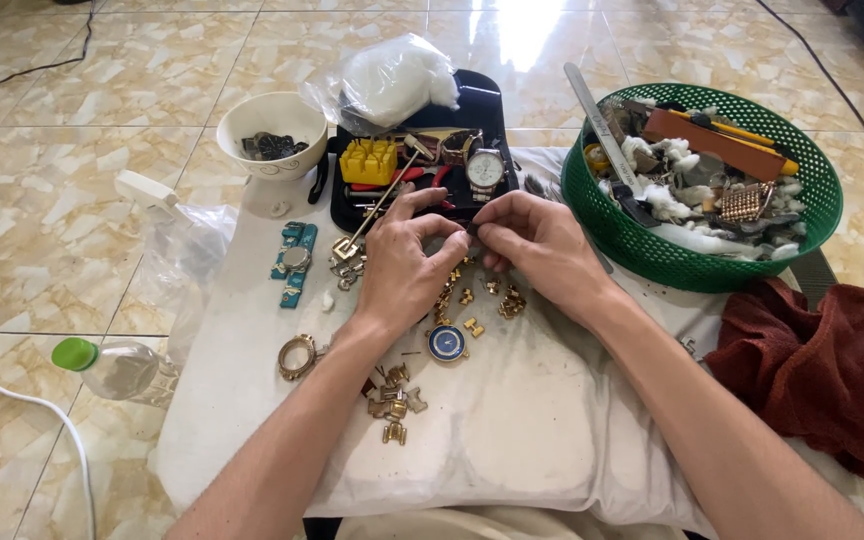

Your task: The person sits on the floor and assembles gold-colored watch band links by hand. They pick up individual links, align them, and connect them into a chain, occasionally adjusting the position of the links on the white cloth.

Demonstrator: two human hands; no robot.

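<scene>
Head view, from the left: a clear bottle with a green cap (117,366) lies on the tiled floor, a white bowl (272,132) stands at the far left of the cloth-covered desk (512,420), and a gold watch case ring (298,356) lies nearer. At the centre the left hand (404,268) and right hand (542,248) meet fingertip to fingertip, each grip pressed together on a small gold link piece (472,230), too small to make out, above scattered gold links (472,300) and a blue watch dial (447,342). To the right stand a green basket (652,255) and a dark red towel (822,360).
</scene>
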